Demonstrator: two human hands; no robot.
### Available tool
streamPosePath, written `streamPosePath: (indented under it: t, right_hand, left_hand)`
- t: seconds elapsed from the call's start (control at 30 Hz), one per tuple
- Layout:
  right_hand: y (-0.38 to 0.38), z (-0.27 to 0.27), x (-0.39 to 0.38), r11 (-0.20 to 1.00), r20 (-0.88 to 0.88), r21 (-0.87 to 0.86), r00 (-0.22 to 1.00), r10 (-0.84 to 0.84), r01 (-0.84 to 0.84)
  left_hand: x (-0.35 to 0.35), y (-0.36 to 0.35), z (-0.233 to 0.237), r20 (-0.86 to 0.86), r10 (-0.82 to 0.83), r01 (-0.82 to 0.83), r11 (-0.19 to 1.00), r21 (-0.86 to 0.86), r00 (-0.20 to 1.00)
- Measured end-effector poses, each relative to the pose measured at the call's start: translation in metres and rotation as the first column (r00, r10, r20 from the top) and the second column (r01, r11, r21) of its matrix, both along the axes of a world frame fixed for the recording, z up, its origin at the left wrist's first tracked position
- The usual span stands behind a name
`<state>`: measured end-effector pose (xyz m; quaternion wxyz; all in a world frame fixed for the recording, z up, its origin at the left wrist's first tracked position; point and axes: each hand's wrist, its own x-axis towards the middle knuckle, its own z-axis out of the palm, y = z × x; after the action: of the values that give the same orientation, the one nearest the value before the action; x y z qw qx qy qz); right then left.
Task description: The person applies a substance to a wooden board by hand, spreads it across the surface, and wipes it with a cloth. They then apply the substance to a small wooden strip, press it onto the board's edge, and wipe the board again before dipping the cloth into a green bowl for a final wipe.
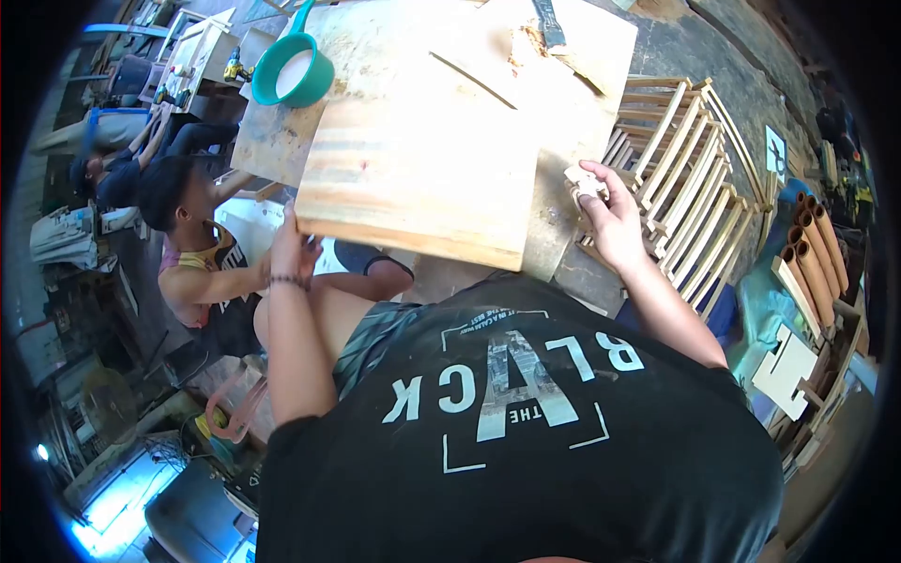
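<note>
A pale wooden board (413, 178) lies on the worktable in front of me, its thick front edge toward my body. My left hand (293, 246) is closed on the board's near left corner. Right of the board, my right hand (615, 216) pinches a crumpled off-white wad (587, 185), which looks like a rag. It is apart from the board. At the table's far left stands a teal dipper (293, 77) with whitish liquid inside. A dark-handled flat tool (549, 26), perhaps a scraper or brush, lies at the far side near brown smears.
The stained worktable (267, 145) extends past the board. Slatted wooden frames (690, 159) are stacked at the right, with brown tubes (817, 244) beyond. A co-worker (192, 244) sits close on my left, another person (117, 178) farther back. A yellow drill (235, 66) stands behind.
</note>
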<state>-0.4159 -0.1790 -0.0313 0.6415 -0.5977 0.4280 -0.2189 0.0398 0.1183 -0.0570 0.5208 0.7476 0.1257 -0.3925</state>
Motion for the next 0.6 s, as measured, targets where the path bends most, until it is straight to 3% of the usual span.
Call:
streamPosePath:
  t: [0.07,0.1,0.17,0.23,0.27,0.4,0.47,0.53,0.57,0.6]
  right_hand:
    - [0.012,-0.031,-0.005,0.978,0.263,0.07,0.942,-0.209,0.197]
    - [0.014,-0.037,-0.004,0.965,0.299,0.031,0.919,-0.257,0.26]
    - [0.016,-0.031,0.004,0.932,0.407,-0.009,0.853,-0.328,0.363]
    - [0.023,-0.017,0.015,0.901,0.484,-0.005,0.789,-0.378,0.434]
    - [0.024,-0.008,0.02,0.896,0.483,-0.122,0.814,-0.322,0.427]
    - [0.003,0.027,0.042,0.82,0.442,-0.314,0.838,-0.32,0.479]
    - [-0.017,0.029,0.056,0.895,0.638,-0.215,0.75,-0.175,0.391]
    - [-0.039,0.041,0.075,0.902,0.56,-0.274,0.818,-0.132,0.334]
    - [-0.042,0.06,0.089,0.962,0.612,-0.062,0.772,-0.173,0.265]
    - [-0.046,0.076,0.105,0.954,0.698,0.22,0.65,-0.3,0.205]
  left_hand:
    - [-0.042,0.012,0.03,0.028,0.043,-0.042,0.999,-0.03,0.999]
    - [-0.058,0.024,0.031,0.149,0.015,-0.004,0.997,-0.08,0.989]
    - [-0.099,0.03,0.057,0.229,0.008,0.021,0.992,-0.121,0.973]
    - [-0.133,0.025,0.083,0.218,0.175,-0.161,0.984,-0.08,0.96]
    - [-0.144,0.02,0.096,0.217,0.26,-0.253,0.966,-0.062,0.941]
    - [-0.157,0.0,0.131,0.468,0.085,-0.066,0.996,-0.057,0.88]
    - [-0.137,-0.002,0.115,0.658,-0.07,0.095,0.995,-0.003,0.75]
    - [-0.098,-0.006,0.087,0.682,0.085,0.12,0.962,-0.247,0.726]
    - [-0.083,-0.015,0.079,0.698,0.141,0.145,0.931,-0.334,0.702]
    - [-0.07,-0.025,0.076,0.795,0.103,0.205,0.939,-0.275,0.598]
